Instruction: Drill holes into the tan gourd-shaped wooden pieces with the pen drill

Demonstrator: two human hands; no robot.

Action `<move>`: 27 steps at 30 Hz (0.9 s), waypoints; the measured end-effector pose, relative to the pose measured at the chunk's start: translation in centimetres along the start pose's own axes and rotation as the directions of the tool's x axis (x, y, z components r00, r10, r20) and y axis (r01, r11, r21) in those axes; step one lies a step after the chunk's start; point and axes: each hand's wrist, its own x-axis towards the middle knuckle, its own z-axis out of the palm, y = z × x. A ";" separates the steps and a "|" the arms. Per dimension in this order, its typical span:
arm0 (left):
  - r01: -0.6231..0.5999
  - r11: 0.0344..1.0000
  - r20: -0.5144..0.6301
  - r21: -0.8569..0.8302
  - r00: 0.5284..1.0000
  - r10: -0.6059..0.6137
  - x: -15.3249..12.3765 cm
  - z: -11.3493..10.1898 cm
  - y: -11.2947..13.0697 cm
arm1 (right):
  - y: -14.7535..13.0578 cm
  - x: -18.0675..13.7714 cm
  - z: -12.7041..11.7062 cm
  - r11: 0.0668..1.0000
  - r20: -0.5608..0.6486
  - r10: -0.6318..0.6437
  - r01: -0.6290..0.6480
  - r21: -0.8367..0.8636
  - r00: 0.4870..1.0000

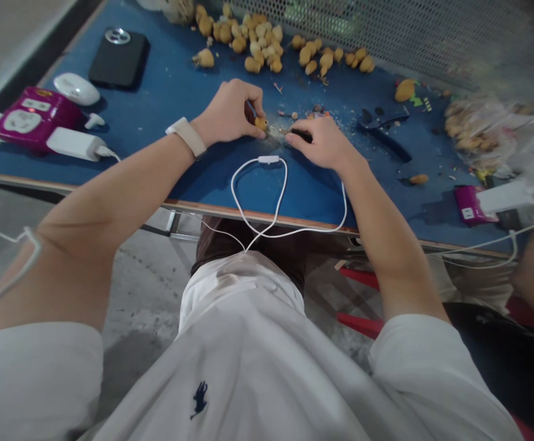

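Head view: "What've the hands got?"
"Left hand (229, 113) pinches a yellow piece (261, 124); right hand (321, 146) grips a black tool (302, 136) just beside it, above the blue table (267, 190)."

Left hand (228, 113): grips small ochre piece (261, 124). Right hand (317, 144): pinches black tool (301, 136). Blue table (193, 177): ochre pieces (258, 43), phone (119, 58), cutters (383, 130), power strip (32, 119).

I can read no words on my feed; a navy horse-and-rider emblem (198, 399), apparently, marks the white shirt (248, 343).
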 end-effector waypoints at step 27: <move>0.015 1.000 0.007 -0.009 1.000 -0.014 -0.1 -0.2 -0.2 | 0.5 -0.2 -0.6 1.000 0.007 0.000 0.000 0.017 1.000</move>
